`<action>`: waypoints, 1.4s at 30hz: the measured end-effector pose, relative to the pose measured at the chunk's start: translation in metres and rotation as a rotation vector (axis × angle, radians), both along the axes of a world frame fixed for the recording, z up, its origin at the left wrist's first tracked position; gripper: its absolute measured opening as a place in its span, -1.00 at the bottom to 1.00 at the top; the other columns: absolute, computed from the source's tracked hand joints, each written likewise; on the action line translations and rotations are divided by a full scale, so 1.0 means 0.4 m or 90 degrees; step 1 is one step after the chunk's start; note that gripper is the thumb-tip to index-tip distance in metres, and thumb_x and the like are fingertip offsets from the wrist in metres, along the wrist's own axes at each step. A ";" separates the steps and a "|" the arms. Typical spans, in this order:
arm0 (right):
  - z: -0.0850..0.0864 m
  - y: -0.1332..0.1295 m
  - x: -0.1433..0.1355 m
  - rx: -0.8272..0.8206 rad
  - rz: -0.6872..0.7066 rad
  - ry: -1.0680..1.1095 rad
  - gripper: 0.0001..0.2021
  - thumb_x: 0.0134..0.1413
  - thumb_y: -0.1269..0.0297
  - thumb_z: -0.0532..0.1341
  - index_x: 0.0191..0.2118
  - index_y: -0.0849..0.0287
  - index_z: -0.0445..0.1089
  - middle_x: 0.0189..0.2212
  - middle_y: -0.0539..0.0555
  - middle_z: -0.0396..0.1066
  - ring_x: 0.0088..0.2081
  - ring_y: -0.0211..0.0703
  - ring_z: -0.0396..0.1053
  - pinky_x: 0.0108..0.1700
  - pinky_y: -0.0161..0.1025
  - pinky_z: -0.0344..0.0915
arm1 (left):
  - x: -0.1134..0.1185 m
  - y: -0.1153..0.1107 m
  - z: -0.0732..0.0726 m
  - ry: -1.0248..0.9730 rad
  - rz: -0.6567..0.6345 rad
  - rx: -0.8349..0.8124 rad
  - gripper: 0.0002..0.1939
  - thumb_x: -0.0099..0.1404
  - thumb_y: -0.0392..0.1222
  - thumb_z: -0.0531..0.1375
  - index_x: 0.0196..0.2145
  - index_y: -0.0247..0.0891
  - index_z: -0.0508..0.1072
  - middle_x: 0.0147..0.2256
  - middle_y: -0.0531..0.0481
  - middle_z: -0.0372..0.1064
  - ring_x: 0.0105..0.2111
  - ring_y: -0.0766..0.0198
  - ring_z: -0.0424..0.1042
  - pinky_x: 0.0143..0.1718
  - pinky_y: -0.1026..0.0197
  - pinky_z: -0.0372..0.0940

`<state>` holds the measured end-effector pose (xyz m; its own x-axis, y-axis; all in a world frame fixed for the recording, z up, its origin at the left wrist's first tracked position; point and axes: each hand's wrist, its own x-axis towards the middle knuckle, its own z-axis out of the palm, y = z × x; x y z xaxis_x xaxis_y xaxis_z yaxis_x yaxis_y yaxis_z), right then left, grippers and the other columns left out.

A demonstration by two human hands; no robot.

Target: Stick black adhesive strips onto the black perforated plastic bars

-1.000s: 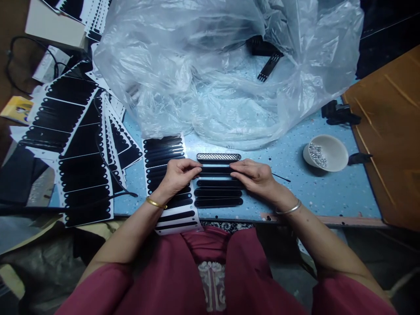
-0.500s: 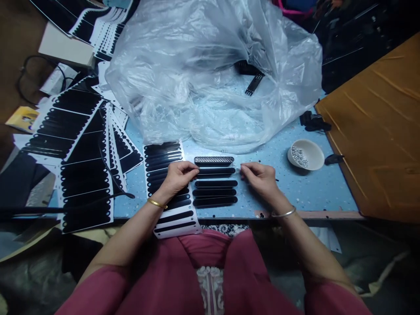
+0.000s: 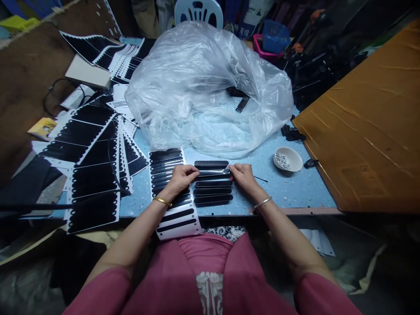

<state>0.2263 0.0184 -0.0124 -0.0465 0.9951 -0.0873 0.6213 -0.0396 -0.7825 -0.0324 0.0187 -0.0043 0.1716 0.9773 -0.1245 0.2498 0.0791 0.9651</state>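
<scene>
Between my two hands a glossy black strip (image 3: 211, 172) is stretched level. My left hand (image 3: 181, 178) pinches its left end. The right end is between the thumb and fingertips of my right hand (image 3: 243, 176). Just beyond lies a black bar with a textured mesh top (image 3: 211, 163). Nearer to me, several black bars (image 3: 213, 191) lie in a stack of rows. Beneath my left hand and wrist is a white sheet of black strips (image 3: 177, 218), reaching over the table's front edge.
Overlapping sheets of black strips (image 3: 93, 183) cover the left side. A large clear plastic bag (image 3: 197, 78) fills the back. On the right are a white bowl of small silvery pieces (image 3: 288, 159), a thin black stick (image 3: 260, 179) and a brown carton (image 3: 367, 131).
My right hand has moved left and closed on the strip's right end. The strip now shows stretched between both hands. The view has tilted up, showing a chair and baskets behind.
</scene>
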 end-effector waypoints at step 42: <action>0.050 0.008 -0.117 -0.010 0.057 -0.462 -0.39 0.11 -0.27 0.06 -0.46 0.22 0.50 -0.41 0.29 0.54 -0.32 0.03 0.48 -0.36 -0.24 0.18 | 0.001 -0.010 -0.016 0.208 -0.068 0.161 -0.78 0.16 -0.12 0.25 -0.34 -0.32 0.61 -0.49 -0.02 0.50 -0.50 0.31 0.36 -0.42 0.30 0.15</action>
<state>0.1797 0.0217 0.0076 -0.0527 0.9886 -0.1413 0.9845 0.0277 -0.1730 -0.0322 0.0145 -0.0105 0.2646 0.9630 0.0515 0.5395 -0.1921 0.8198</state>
